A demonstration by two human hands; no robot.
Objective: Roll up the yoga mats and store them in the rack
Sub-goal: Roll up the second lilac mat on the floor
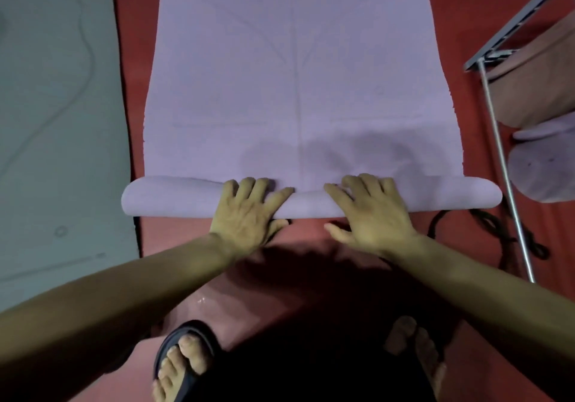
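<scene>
Both hands press on a half-rolled lilac yoga mat (292, 75).
Left hand (249, 212) and right hand (370, 208) lie flat, fingers spread, released atop the roll; metal rack (504, 152) stands right of them.

Ahead, the flat purple mat (292, 75) lies unobstructed — open rolling room. At right, the metal rack (501, 140) and black cord (494, 230) crowd the roll's (311, 199) end.

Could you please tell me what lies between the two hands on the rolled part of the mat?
Only a bare stretch of the lilac mat's roll shows between the left hand and right hand in the head view.
</scene>
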